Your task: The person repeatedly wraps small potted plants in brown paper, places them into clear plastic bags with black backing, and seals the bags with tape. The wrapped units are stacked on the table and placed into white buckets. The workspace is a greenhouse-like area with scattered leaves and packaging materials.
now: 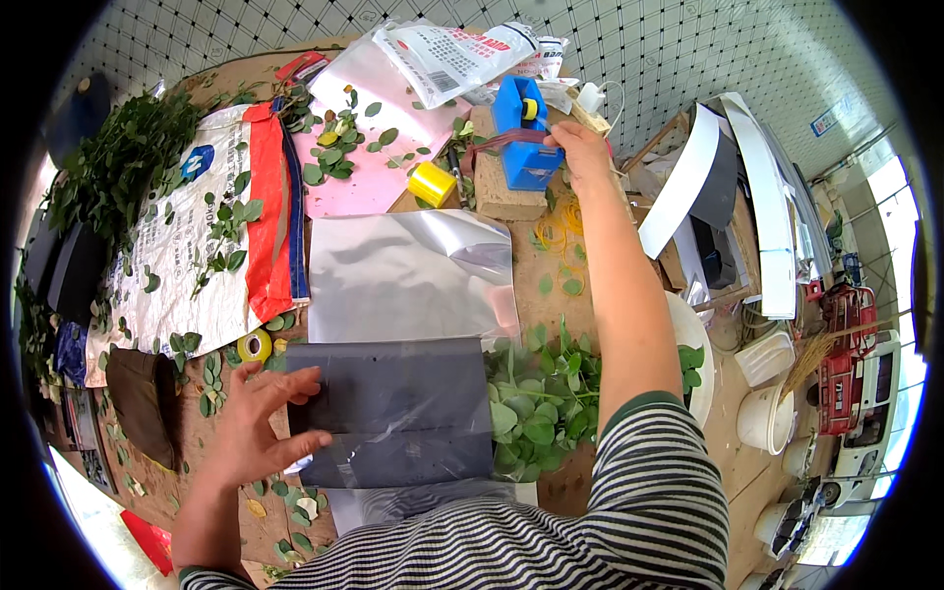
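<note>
A dark grey wrapping sheet (393, 403) lies in front of me, with clear film over it. Leafy green stems (541, 403) stick out from its right end. My left hand (270, 413) is at the sheet's left edge, fingers apart, holding nothing. Stretched far forward, my right hand (580, 155) has its fingers closed at the right side of a blue tape dispenser (531, 147). What they pinch, if anything, is too small to make out. A dark reddish band goes round the dispenser, which sits on a wooden block (501, 197). Beyond the grey sheet lies a silvery film sheet (408, 275).
A yellow tape roll (431, 185) stands near the block; another roll (254, 345) lies left of the wrap. A white woven sack (197, 256) and piled leafy branches (123, 157) occupy the left. Plastic bags (452, 64) lie at the back. White buckets (765, 423) stand right.
</note>
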Demonstrator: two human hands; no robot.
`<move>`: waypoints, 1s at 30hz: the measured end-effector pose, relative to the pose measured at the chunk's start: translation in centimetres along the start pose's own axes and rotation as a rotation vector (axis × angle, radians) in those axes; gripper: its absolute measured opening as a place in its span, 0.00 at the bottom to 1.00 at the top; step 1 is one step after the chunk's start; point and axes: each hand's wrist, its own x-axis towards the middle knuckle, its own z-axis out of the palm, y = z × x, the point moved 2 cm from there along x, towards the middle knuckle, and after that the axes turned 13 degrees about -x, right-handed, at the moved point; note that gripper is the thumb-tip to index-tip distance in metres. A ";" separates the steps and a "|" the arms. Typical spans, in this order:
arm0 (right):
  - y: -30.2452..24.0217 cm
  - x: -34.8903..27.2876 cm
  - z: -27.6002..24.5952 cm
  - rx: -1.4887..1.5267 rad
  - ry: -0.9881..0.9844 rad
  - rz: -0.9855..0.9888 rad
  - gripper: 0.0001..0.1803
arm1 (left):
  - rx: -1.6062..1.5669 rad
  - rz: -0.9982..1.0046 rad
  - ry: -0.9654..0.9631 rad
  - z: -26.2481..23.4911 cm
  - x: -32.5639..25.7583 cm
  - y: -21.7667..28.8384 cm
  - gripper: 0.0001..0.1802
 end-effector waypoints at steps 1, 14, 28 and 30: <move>-0.9 -2.9 -1.6 0.122 0.029 -0.066 0.17 | -0.101 -0.068 -0.015 -0.4 0.7 -0.1 0.33; -0.4 -25.8 -6.8 0.503 -0.183 0.169 0.17 | -1.146 -0.380 -0.029 15.7 35.1 4.2 0.17; -6.9 -35.8 -6.5 0.616 -0.670 0.127 0.26 | -0.664 0.476 0.041 -2.5 19.0 11.2 0.16; -6.0 -39.5 -4.9 0.615 -0.826 0.234 0.20 | -0.558 0.388 0.015 0.5 14.7 10.9 0.18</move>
